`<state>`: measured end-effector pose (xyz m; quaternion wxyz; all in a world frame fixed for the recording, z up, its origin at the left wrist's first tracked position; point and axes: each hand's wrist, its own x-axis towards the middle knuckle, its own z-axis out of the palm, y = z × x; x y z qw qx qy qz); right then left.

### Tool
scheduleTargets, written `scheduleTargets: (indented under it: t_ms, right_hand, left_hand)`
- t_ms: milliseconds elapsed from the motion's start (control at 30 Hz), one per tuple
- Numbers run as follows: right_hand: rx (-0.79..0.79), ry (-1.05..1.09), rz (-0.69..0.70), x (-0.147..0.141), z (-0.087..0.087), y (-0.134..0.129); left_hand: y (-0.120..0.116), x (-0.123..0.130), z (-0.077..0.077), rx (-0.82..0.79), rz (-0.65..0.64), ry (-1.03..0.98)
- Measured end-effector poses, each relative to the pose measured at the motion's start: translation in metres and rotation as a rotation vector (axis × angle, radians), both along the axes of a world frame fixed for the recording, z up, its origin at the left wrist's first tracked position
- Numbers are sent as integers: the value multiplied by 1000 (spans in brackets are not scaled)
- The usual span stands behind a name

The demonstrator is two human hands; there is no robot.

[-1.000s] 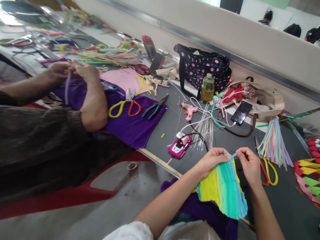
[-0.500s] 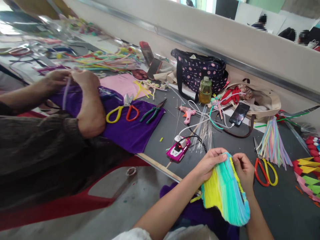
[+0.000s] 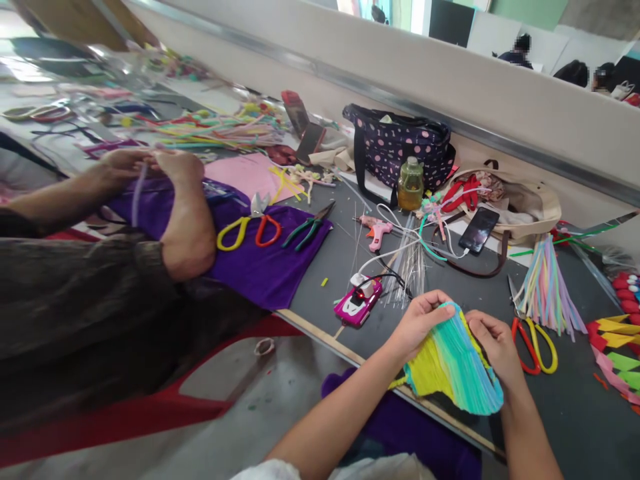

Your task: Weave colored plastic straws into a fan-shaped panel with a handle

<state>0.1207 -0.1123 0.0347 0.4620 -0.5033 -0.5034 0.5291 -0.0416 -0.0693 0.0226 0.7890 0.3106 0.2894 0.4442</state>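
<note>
As our left hand (image 3: 423,323) pinches the top of a striped fuzzy panel (image 3: 453,367) between thumb and bent fingers, our right hand (image 3: 493,340) is nearly closed against the panel's yellow-trimmed edge; we cannot tell how firmly it grips. The yellow, green and blue panel is to the right of the magenta power strip (image 3: 357,303) and nearer to us. Just beyond the power strip we see a pink glue gun (image 3: 376,230), and farther past it a bottle (image 3: 411,185) in front of a spotted bag (image 3: 405,143). Beyond and right of the strip lies a phone (image 3: 479,230); well to its right are red-and-yellow-handled scissors (image 3: 533,343) beside a bundle of pastel strands (image 3: 547,287). To the strip's left, pliers (image 3: 309,228) rest on purple cloth (image 3: 280,270), and farther left a co-worker's hands (image 3: 180,167) hold a pale strand (image 3: 139,197).
</note>
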Motion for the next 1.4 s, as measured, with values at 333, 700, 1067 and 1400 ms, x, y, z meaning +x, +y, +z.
scheduleTargets:
  t_ms: [333,700,1067,1400]
  right_hand:
    - [-244,53,54,8,-1,2]
    - [-370,204,129,5,-3,1]
    - [93,-498,10,23,-9,-8]
    - [17,-329,-15,15,-11,-9]
  left_hand:
    - [-2,3,5,214,-2,282]
    - [-1,2,0,220,-46,288]
    - [1,4,-3,19,-61,189]
    - [1,5,-4,106,-56,242]
